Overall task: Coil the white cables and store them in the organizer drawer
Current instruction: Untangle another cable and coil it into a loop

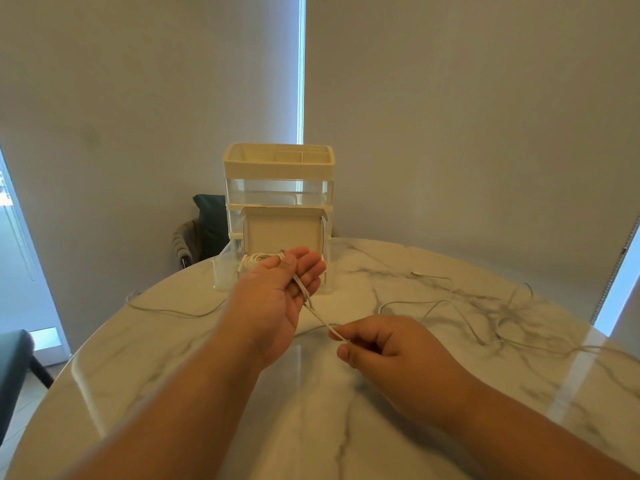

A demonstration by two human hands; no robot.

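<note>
A cream and clear plastic organizer stands at the table's far edge, its lowest drawer pulled out toward me. A coiled white cable lies in that drawer. My left hand hovers in front of the drawer, palm up, with a white cable running across its fingers under the thumb. That cable stretches down to my right hand, which pinches its other end between thumb and forefinger.
More loose white cables sprawl over the right part of the round marble table. Another thin cable lies at the left. A dark chair stands behind the table, another at the left edge.
</note>
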